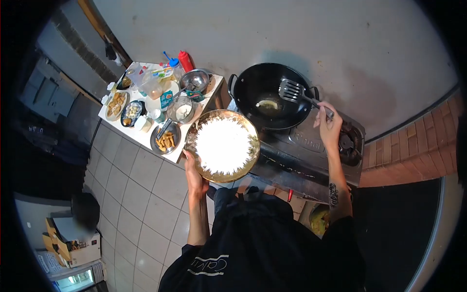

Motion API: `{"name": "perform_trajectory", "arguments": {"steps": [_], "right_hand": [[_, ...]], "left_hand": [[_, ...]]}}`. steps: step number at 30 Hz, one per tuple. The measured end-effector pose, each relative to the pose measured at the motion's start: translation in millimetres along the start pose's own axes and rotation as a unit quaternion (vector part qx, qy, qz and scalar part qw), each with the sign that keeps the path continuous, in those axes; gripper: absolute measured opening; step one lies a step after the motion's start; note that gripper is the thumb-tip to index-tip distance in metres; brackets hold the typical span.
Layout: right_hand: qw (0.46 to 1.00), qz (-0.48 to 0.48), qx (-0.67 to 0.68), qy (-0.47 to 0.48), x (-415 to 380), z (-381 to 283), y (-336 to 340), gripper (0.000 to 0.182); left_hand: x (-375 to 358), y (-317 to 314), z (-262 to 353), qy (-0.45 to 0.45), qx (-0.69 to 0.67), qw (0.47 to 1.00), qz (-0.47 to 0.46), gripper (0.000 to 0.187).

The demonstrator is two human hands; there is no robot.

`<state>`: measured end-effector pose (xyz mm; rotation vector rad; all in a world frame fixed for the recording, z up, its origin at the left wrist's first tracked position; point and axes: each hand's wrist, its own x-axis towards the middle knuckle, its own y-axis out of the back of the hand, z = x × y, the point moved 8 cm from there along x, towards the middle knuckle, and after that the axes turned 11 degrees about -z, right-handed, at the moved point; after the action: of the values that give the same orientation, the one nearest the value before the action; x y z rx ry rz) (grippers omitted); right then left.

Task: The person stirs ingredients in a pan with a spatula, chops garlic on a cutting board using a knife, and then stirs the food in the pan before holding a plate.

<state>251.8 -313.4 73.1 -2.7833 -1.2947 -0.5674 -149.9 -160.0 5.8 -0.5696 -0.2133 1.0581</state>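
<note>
My left hand (pixel 193 176) grips the near-left edge of a round, gold-coloured metal bowl (pixel 228 178). White contents fill the bowl, overexposed in the middle and shredded-looking at the edges. It is held beside the near-left rim of a black wok (pixel 255 90). My right hand (pixel 330 120) is closed around the dark handle of a slotted spatula (pixel 292 91). The spatula's blade is over the right side of the wok. A small, shiny yellowish patch, like oil, lies at the wok's bottom.
The wok sits on a gas stove (pixel 311 155) with another burner (pixel 346 142) at right. At left, a white table (pixel 173 156) carries a small pan of fried pieces (pixel 165 141), a steel bowl (pixel 194 78), a red squeeze bottle (pixel 185 61) and several dishes. Brick edging (pixel 413 148) stands at right.
</note>
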Motion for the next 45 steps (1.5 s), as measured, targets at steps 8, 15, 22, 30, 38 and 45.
{"name": "perform_trajectory", "arguments": {"steps": [8, 15, 22, 30, 38, 45], "right_hand": [[0.997, -0.050, 0.052, -0.041, 29, 43, -81, 0.013], [0.998, 0.028, 0.042, -0.046, 41, 49, -41, 0.014], [0.992, 0.107, 0.042, -0.055, -16, 25, 28, 0.019], [0.981, 0.133, 0.130, -0.052, -70, 61, 22, 0.021], [0.975, 0.120, 0.175, -0.070, -73, 88, -4, 0.018], [0.979, 0.082, 0.164, -0.094, -64, 89, -18, 0.018]], "left_hand": [[-4, -1, -9, 0.001, 0.002, 1.000, -0.003, 0.071], [-9, 32, -12, 0.006, 0.017, 0.999, 0.042, 0.073], [-3, 19, -18, 0.018, 0.010, 1.000, 0.011, 0.073], [1, -5, -25, 0.035, 0.038, 0.998, -0.037, 0.074], [-2, -20, -26, 0.051, 0.057, 0.997, -0.022, 0.073], [-4, -10, -43, 0.059, 0.067, 0.995, -0.039, 0.074]]}}
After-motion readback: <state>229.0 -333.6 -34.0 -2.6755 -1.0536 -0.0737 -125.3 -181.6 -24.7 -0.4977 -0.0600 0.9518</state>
